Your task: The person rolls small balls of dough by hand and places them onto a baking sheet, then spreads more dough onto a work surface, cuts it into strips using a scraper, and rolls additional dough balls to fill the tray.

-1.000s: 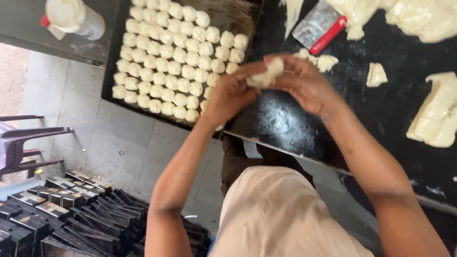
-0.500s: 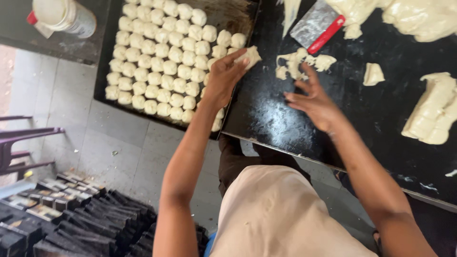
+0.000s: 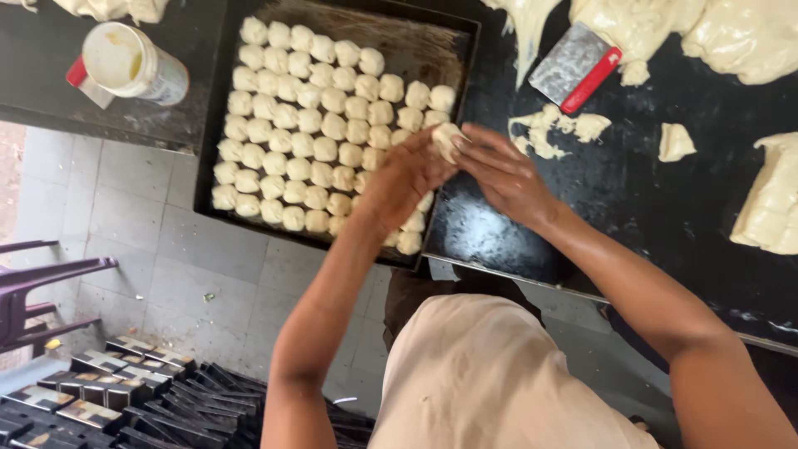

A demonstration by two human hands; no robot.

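Note:
Both my hands meet at the right edge of a black baking tray (image 3: 212,125). My left hand (image 3: 403,179) and my right hand (image 3: 503,175) pinch one small pale dough piece (image 3: 446,140) between their fingertips. The tray holds several rows of small dough balls (image 3: 312,125), and its top right corner is bare. Scraps of dough (image 3: 553,131) lie on the black worktop (image 3: 632,183) just right of my hands.
A metal scraper with a red handle (image 3: 576,68) lies on the worktop. Large dough masses sit at the top right (image 3: 731,37) and far right (image 3: 773,204). A white jar (image 3: 133,65) stands left of the tray. Stacked black tins (image 3: 125,395) and a purple chair (image 3: 33,291) are on the tiled floor.
My hands had parted, the left one over the tray's edge and the right one lower on the worktop. Now they are together again around a dough piece at the tray's right edge.

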